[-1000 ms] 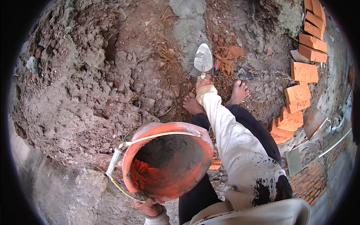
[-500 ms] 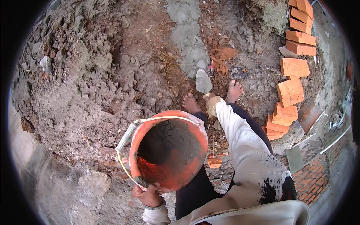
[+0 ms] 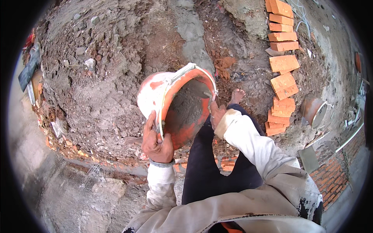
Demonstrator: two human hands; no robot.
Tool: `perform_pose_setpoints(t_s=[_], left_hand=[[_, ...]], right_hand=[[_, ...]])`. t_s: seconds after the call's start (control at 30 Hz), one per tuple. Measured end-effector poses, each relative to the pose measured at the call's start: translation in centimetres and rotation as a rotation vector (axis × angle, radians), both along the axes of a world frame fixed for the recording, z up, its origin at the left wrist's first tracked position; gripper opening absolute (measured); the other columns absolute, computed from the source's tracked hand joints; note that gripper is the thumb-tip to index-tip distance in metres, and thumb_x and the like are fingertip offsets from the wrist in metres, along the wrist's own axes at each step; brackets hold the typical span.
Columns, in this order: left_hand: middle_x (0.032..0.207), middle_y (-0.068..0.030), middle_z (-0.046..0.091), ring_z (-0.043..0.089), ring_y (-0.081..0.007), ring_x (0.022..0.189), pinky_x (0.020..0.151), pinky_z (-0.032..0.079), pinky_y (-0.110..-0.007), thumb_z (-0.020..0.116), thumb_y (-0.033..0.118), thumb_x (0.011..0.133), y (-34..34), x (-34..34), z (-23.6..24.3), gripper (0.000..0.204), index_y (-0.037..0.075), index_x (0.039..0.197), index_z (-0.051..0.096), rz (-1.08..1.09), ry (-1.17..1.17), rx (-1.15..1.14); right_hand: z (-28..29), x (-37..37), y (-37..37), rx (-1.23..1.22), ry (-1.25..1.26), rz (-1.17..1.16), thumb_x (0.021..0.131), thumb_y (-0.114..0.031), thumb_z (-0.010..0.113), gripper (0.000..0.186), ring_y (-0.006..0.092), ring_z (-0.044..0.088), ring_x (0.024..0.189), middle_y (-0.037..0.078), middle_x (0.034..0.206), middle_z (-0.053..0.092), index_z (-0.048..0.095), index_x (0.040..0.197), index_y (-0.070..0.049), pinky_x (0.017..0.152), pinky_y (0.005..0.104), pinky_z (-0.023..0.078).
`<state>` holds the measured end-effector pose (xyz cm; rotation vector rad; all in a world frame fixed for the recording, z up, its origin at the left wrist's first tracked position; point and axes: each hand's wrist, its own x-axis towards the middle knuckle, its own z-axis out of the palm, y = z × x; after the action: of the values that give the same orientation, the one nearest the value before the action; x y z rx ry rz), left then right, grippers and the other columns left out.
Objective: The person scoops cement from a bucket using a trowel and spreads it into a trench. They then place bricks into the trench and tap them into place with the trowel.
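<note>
An orange bucket (image 3: 150,92), smeared with grey, is tipped over in front of my legs with its mouth turned toward me. Grey wet mortar (image 3: 187,105) coats the inside. My left hand (image 3: 158,144) is closed on the bucket's near left rim, the thumb beside the pale wire handle (image 3: 165,101). At the opposite rim, my right hand (image 3: 218,115) grips a trowel (image 3: 203,92). Its blade reaches into the bucket's mouth and is partly hidden there. Beyond the bucket, a strip of grey mortar (image 3: 187,27) runs away along the ground.
A curved row of orange bricks (image 3: 283,63) lies to the right. Near it rests another bucket (image 3: 312,110) on its side. Rough, lumpy soil (image 3: 105,89) covers the left. A brown cloth (image 3: 224,64) lies by the mortar strip, close to a string. My bare right foot (image 3: 237,95) stands beyond my right hand.
The bucket has moved forward and tipped, its mouth swinging toward the right. My left hand has risen with it. My right hand has brought the trowel back from the mortar strip into the bucket's mouth.
</note>
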<state>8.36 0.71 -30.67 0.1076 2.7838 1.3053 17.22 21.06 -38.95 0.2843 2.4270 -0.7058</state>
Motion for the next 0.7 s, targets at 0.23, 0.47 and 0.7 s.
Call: perform_pose_setpoints(t_s=[0.23,0.47,0.7], left_hand=[[0.112,-0.0280,0.065,0.060,-0.0451,0.112,0.098,0.047,-0.049,0.050,-0.012,0.058,-0.2,-4.0,2.5,0.013,-0.004,0.062,0.042,-0.251,0.262,0.024],[0.109,-0.0265,0.067,0.059,-0.0441,0.113,0.097,0.047,-0.047,0.053,-0.012,0.057,1.7,-5.6,11.2,0.014,-0.003,0.064,0.044,-0.460,0.237,0.202],[0.103,-0.0240,0.069,0.065,-0.0330,0.101,0.084,0.053,-0.042,0.055,-0.013,0.054,-0.4,-4.9,18.0,0.022,0.003,0.060,0.040,-0.200,-0.085,0.389]], right_hand=[[-0.7,0.8,-8.2,-0.573,0.226,-0.531,0.083,-0.013,0.060,0.037,0.0335,0.065,0.071,0.015,0.081,0.061,0.053,0.118,-0.005,0.060,0.0438,0.052],[7.5,-3.6,2.4,-0.623,-0.092,0.052,0.079,-0.009,0.063,0.037,0.0293,0.062,0.086,0.012,0.092,0.061,0.054,0.114,-0.003,0.073,0.0391,0.049],[14.3,-3.3,0.6,-0.985,0.019,-0.072,0.079,-0.008,0.063,0.031,0.0263,0.061,0.086,0.012,0.091,0.062,0.056,0.108,-0.001,0.079,0.0356,0.047]])
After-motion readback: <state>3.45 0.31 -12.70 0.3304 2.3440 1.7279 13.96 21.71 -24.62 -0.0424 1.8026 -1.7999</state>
